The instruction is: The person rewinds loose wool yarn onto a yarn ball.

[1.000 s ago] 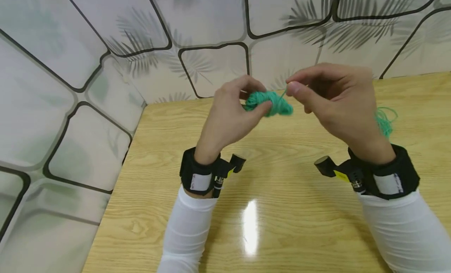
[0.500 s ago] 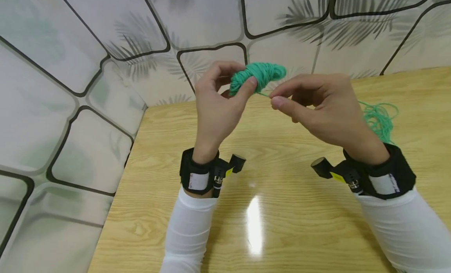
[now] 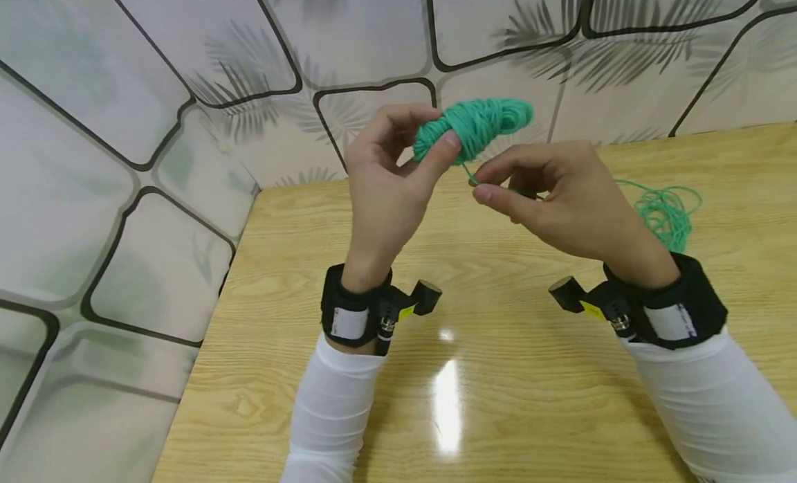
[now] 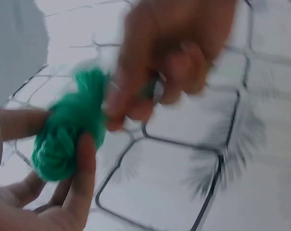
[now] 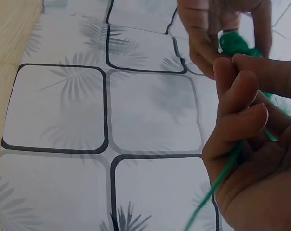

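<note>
Lengthwise rightward, slightly up: yarn bundle (image 3: pixel 482 124)

The left hand (image 4: pixel 30 219) grips a wound green yarn bundle (image 4: pixel 71 125).
Beside it I see the right hand (image 4: pixel 172 45), blurred, fingers bent; behind, a white wall (image 4: pixel 160 180) with black lines and grey leaf prints.

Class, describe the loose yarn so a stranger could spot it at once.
In the head view, find the wood-grained table, then the right hand above it. Just right of that hand lies the loose yarn. Unlike the wound green bundle the left hand holds, it's a slack tangle.
</note>
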{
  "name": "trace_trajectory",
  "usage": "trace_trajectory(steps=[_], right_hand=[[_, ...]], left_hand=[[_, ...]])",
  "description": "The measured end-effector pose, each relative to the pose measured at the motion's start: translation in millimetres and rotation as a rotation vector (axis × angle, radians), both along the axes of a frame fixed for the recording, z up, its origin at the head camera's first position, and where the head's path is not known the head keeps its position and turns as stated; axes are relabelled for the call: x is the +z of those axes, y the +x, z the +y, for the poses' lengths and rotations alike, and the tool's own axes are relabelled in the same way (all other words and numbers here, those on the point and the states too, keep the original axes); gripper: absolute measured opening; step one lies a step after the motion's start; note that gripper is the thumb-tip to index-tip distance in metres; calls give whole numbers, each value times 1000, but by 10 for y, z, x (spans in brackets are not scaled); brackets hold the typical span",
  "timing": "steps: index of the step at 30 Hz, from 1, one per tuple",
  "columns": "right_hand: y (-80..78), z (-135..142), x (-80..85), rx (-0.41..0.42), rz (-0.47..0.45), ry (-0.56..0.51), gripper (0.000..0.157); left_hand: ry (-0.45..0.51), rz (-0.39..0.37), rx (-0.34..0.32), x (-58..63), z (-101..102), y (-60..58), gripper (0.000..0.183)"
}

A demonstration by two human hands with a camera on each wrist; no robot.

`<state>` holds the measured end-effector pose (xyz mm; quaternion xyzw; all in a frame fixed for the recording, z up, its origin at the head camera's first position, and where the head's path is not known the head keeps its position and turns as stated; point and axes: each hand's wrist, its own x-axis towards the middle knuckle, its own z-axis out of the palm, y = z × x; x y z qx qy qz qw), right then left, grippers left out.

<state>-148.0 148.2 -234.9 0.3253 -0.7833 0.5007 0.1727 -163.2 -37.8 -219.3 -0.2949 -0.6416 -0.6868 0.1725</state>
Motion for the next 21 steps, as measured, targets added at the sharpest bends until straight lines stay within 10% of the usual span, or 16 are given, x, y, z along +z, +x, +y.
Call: trace_trajectory(steps=[4, 9, 13, 18, 21], right_hand=[[56, 6, 58, 4, 35, -70, 13], [42, 22, 123, -36, 74, -249, 11], [-26, 16, 75, -9, 5, -287, 12], [-104, -11, -59, 15, -11, -206, 14], [-62, -33, -60, -20, -1, -139, 11]], left_hand=[[-221, -6, 124, -53, 0, -21, 22], [-504, -109, -224, -56, -29, 28, 18], [-224, -107, -364, -10, -16, 51, 19], [220, -176, -307, 26, -53, 17, 15], [251, -158, -183, 2, -48, -38, 16]])
